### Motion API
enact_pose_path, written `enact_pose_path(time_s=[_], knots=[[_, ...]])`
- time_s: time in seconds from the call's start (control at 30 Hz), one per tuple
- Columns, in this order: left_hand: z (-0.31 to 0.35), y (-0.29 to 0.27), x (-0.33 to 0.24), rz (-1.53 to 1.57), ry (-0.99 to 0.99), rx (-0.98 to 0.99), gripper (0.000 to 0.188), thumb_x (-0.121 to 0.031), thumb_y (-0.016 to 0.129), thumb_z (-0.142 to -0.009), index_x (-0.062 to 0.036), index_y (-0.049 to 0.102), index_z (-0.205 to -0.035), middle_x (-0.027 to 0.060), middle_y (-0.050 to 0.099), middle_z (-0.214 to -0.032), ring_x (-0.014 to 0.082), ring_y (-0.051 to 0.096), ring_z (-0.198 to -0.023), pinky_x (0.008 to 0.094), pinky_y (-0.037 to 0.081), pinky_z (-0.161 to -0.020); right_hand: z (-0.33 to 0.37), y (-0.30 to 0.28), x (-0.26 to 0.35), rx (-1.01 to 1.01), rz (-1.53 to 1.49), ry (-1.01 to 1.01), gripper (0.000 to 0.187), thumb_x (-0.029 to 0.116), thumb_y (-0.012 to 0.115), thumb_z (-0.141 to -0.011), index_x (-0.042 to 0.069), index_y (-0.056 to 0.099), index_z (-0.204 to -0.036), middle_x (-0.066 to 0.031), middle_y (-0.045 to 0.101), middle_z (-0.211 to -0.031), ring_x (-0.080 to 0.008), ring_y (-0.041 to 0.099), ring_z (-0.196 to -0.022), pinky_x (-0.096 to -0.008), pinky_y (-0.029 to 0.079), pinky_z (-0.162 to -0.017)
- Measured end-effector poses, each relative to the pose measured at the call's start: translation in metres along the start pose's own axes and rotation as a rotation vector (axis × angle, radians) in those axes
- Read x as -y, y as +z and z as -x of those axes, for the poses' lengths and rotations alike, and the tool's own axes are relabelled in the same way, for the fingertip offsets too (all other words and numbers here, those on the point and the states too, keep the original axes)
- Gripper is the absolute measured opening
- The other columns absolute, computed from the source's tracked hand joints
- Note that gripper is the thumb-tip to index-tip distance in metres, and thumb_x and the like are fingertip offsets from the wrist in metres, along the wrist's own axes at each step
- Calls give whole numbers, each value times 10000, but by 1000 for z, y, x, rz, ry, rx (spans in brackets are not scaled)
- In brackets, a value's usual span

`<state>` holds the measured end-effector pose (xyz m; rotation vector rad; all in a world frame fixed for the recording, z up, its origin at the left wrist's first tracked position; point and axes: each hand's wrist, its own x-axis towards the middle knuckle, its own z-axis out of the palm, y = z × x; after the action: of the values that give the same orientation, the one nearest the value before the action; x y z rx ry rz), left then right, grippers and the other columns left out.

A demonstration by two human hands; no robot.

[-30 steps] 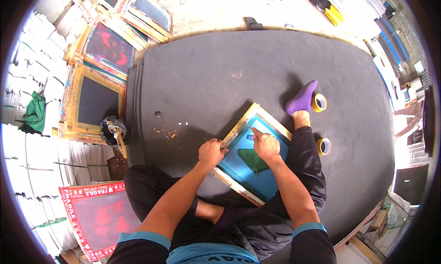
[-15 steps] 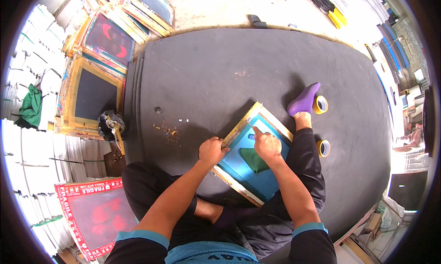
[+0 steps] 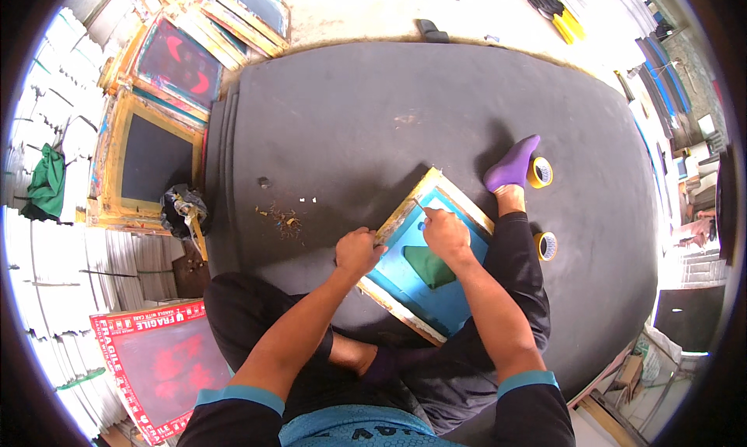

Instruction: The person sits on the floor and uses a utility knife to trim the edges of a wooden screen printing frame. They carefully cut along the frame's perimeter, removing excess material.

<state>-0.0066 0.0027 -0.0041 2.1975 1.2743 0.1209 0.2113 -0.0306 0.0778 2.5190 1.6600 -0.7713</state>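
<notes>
A wooden screen-printing frame [image 3: 395, 313] rests tilted across my lap and the mat, its mesh bright blue with a dark green patch [image 3: 429, 266] in the middle. My left hand [image 3: 359, 252] is closed on the frame's left rail. Over the upper part of the mesh, my right hand [image 3: 447, 234] is closed on a thin tool [image 3: 419, 204] with a narrow pale tip; a bit of blue shows beside the fingers. The tip points at the inner edge of the upper-left rail. Whether it touches the frame is too small to tell.
I sit on a large black mat [image 3: 342, 112]. Rolls of yellow tape [image 3: 539, 172] lie by my purple-socked foot [image 3: 511, 164]. Scraps [image 3: 284, 222] are scattered left of the frame. More screen frames [image 3: 159, 159] lean at the left, near a black bag [image 3: 184, 212] and white stacks [image 3: 47, 268].
My right hand has shifted slightly left and up, and its pointing finger has curled in; the thin tip now shows near the rail. My left hand stays on the frame.
</notes>
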Motion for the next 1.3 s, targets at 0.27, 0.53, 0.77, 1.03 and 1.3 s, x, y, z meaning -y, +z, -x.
enact_pose_path(time_s=[0.27,0.53,0.77,1.03,1.3], knots=[[0,-1,-3,-23,-49,-5,376,-391,816,-835,-60,774,-1008,132,706,-985,362,719,-924,481,572,-812,-2,51,-42,-121,-308,12,415,292,586,-1007,248,649,-1415,-204,749,-1154,-415,717,-1085,-528,569,-943],[-1,-3,-8,-39,-31,-12,386,-393,814,-834,-54,778,-1014,162,720,-1013,383,710,-982,494,561,-857,0,63,-55,-138,-359,-11,413,330,567,-1028,211,634,-1418,-193,746,-1177,-405,729,-1056,-531,567,-936],[3,12,0,-89,7,-149,424,-415,825,-822,-57,785,-1045,174,725,-1035,383,713,-992,485,561,-876,1,70,-61,-202,-472,-96,371,272,601,-1027,167,677,-1375,-208,714,-1284,-391,691,-1179,-469,538,-1027],[-1,0,-10,-84,-66,-11,406,-388,819,-836,-67,792,-1081,178,733,-1166,364,715,-1053,459,570,-921,-22,79,-87,-56,-865,-137,380,275,641,-1045,107,690,-1382,-99,730,-1104,-162,636,-903,-313,525,-847],[-1,5,-9,-54,-28,-61,441,-419,831,-823,-57,791,-1072,162,733,-1046,376,719,-991,479,567,-879,-10,67,-84,77,-1157,62,378,288,607,-1071,169,673,-1423,15,550,-733,-67,392,-536,-280,321,-437]])
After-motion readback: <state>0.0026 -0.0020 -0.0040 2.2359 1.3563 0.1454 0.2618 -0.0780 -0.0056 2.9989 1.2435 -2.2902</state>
